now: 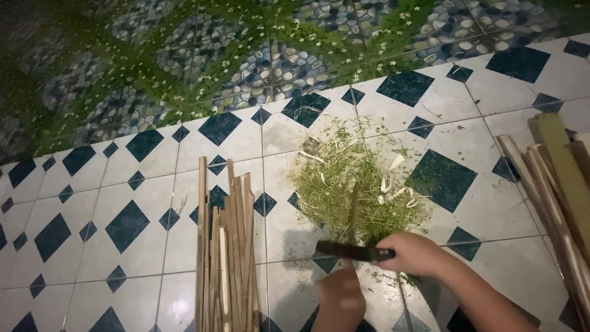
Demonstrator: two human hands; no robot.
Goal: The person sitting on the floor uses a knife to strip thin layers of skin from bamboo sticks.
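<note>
My right hand grips the handle of a dark knife, its blade lying crosswise against a thin bamboo strip. My left hand holds the near end of that strip, which points away from me over a heap of green and pale shavings. The lower part of the strip is hidden by my left hand.
A bundle of split bamboo strips lies lengthwise on the tiled floor to the left. More, wider bamboo pieces are stacked at the right edge. A wall with pebble-and-leaf tiles rises beyond the floor.
</note>
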